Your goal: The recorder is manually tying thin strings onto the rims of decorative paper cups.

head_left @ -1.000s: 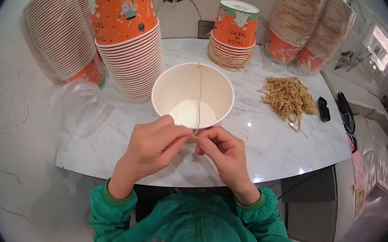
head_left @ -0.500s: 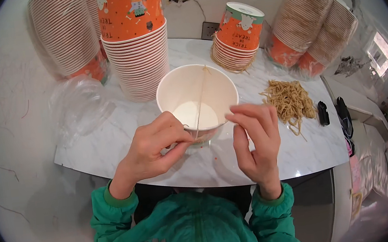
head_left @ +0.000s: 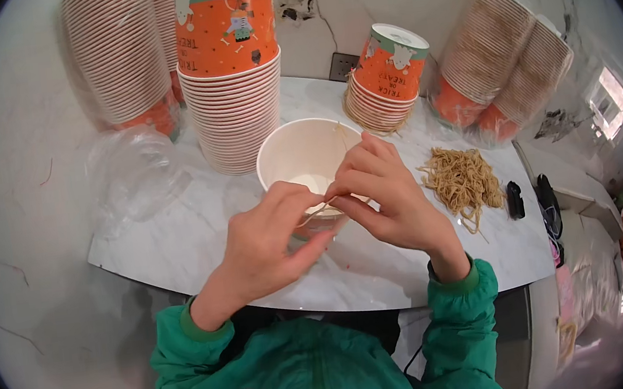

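A white-lined paper bucket stands upright in front of me. A thin tan string crosses its near rim, and another bit shows at the far rim. My right hand is closed, its thumb and fingertips pinching the string over the near rim. My left hand is at the same rim, fingers bent over it and touching the right fingertips. Its thumb lies lower, along the bucket's outer wall. Both hands hide part of the bucket and string. To the right lies a loose heap of tan strings.
A tall stack of orange-printed paper buckets rises behind at left. A shorter stack stands at the back, tan strings about its rims. Plastic-wrapped stacks are at far right, others at far left. Crumpled clear plastic and a small black object lie on the table.
My right hand has moved left and in to the near rim, now pinching the string. My left thumb has parted from its fingers. The view has shifted slightly.
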Demonstrator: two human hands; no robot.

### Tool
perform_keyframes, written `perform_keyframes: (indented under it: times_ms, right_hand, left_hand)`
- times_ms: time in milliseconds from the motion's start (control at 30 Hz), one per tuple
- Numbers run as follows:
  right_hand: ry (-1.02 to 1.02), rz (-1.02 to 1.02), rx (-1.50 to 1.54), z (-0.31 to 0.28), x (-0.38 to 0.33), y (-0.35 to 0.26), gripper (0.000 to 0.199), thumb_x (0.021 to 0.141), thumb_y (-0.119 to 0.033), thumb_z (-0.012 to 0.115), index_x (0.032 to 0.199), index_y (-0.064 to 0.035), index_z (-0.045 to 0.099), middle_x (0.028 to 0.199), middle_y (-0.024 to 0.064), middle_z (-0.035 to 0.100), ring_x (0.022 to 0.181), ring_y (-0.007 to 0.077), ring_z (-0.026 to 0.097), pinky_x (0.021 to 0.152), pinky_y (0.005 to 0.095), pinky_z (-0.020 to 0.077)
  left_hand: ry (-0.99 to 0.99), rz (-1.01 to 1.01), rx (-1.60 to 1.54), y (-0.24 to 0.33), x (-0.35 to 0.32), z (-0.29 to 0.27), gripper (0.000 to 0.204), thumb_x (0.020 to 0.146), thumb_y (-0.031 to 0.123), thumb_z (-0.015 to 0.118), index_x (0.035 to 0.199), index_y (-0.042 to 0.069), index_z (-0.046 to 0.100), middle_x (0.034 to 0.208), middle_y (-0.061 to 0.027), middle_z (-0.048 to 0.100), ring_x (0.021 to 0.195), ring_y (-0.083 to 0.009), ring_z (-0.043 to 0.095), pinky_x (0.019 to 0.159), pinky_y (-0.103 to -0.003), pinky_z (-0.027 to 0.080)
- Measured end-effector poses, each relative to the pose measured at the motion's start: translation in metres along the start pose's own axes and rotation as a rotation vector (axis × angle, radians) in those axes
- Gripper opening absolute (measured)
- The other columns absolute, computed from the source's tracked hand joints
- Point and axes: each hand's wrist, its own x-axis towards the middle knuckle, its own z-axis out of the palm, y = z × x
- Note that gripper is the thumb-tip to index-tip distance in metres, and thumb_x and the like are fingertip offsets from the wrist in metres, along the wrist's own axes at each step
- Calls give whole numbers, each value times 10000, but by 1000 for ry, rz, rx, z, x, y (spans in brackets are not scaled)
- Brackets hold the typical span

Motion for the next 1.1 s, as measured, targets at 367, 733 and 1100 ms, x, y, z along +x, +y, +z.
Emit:
perform_keyframes:
  times_ms: [367,733,1100]
  right_hand:
    - [273,-13,-378,-8,-10,-16,261,730,-3,776,972,-94,740,923,13,644,927,238,627,1097,523,385]
    - [432,155,-520,-46,-46,36,170,813,9,743,950,-90,726,886,22,630,963,226,610,1155,508,308]
    - [118,4,-660,28,-152,-29,221,779,-125,774,996,-151,742,1232,50,663,1182,271,611,1121,571,417]
  left_hand:
    - [202,184,221,-3,13,26,164,743,44,789,870,73,689,871,-28,601,697,-207,605,552,-344,478]
    - [173,227,298,-23,-3,13,216,698,-3,772,874,64,666,935,-40,627,842,-264,589,723,-383,461]
    - [162,214,106,-46,-29,30,410,678,-172,625,1047,4,660,1170,-184,586,841,-259,666,628,-328,561]
